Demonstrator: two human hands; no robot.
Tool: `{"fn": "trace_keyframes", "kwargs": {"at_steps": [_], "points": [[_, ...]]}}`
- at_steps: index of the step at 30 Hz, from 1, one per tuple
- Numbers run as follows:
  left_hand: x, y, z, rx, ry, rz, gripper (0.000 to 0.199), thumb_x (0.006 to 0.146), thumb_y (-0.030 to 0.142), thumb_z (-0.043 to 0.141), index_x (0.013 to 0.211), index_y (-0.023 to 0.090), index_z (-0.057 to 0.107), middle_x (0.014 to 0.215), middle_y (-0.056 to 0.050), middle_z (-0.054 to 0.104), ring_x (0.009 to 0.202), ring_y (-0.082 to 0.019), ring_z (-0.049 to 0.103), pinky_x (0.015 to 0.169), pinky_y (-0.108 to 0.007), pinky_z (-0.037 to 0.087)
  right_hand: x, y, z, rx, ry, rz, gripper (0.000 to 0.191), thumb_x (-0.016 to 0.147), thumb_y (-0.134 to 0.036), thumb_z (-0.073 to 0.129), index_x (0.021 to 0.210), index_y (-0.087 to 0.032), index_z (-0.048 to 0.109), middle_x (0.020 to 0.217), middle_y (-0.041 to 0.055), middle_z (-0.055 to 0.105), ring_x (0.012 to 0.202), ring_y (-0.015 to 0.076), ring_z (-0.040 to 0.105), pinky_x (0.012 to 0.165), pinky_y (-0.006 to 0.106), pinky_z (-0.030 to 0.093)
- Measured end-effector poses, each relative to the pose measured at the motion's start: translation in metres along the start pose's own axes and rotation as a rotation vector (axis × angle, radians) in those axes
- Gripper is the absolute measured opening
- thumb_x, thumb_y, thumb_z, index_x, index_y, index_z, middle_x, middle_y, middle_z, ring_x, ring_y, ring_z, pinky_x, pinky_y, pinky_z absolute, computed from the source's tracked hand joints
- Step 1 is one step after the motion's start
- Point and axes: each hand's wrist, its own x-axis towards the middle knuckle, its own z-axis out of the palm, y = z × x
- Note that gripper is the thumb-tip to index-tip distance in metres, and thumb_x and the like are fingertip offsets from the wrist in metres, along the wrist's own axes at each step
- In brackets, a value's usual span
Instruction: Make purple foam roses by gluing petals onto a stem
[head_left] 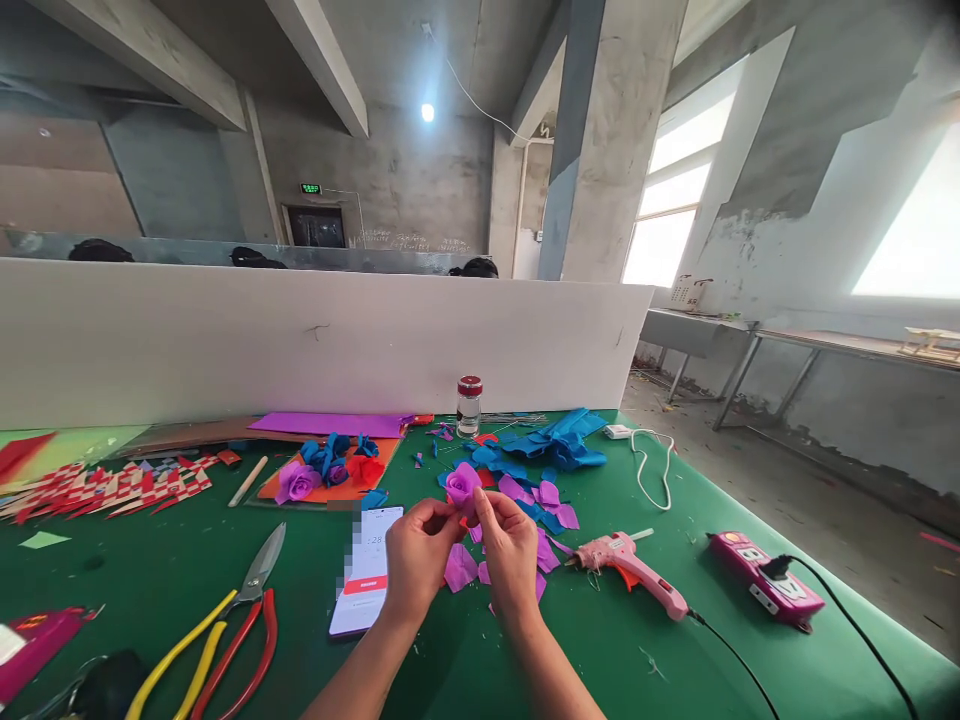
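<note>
Between my two hands, a small purple paper rose (463, 484) is held up over the green table. My left hand (426, 548) pinches its base from the left, fingers closed. My right hand (508, 545) has its thumb and fingers closed on the rose's right side. Below and around the hands lie loose purple petals (460, 568) and blue paper pieces (555, 445). A phone (369, 570) lies just left of my left hand. A pink glue gun (634, 570) rests to the right of my right hand.
Scissors and pliers with yellow and red handles (259, 590) lie at the left. Finished flowers sit on orange paper (382, 462). A lidded glass jar (469, 408) stands by the white partition (375, 340). A pink power strip (765, 580) and its cable are at the right.
</note>
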Motion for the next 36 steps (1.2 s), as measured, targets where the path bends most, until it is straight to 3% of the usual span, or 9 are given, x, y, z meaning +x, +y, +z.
{"fn": "trace_keyframes", "kwargs": {"at_steps": [10,19,36], "points": [[-0.001,-0.003,-0.001,0.026,-0.022,0.014,0.015,0.072,0.036,0.067,0.069,0.021,0.069,0.062,-0.002,0.072,0.059,-0.021,0.069,0.056,-0.028,0.054,-0.002,0.002,0.000,0.013,0.036,-0.009,0.041,0.078,-0.049,0.064,0.054,-0.016,0.062,0.052,0.0002,0.058,0.050,0.0120,0.047,0.048,0.023,0.038],[-0.002,-0.002,-0.001,0.027,-0.021,0.040,0.009,0.072,0.027,0.063,0.066,0.022,0.068,0.062,-0.001,0.072,0.060,-0.021,0.070,0.057,-0.027,0.053,-0.001,0.003,-0.001,0.010,0.048,0.001,0.032,0.079,-0.047,0.064,0.078,-0.016,0.068,0.061,0.0012,0.061,0.056,0.0140,0.052,0.050,0.022,0.041],[-0.004,0.009,0.000,-0.053,-0.019,-0.011,0.021,0.067,0.042,0.070,0.068,0.021,0.070,0.056,-0.001,0.069,0.052,-0.020,0.066,0.051,-0.027,0.050,-0.001,0.006,-0.002,-0.026,0.111,-0.068,0.034,0.080,-0.048,0.062,0.071,-0.015,0.067,0.066,0.0047,0.065,0.062,0.0172,0.057,0.056,0.025,0.045]]}}
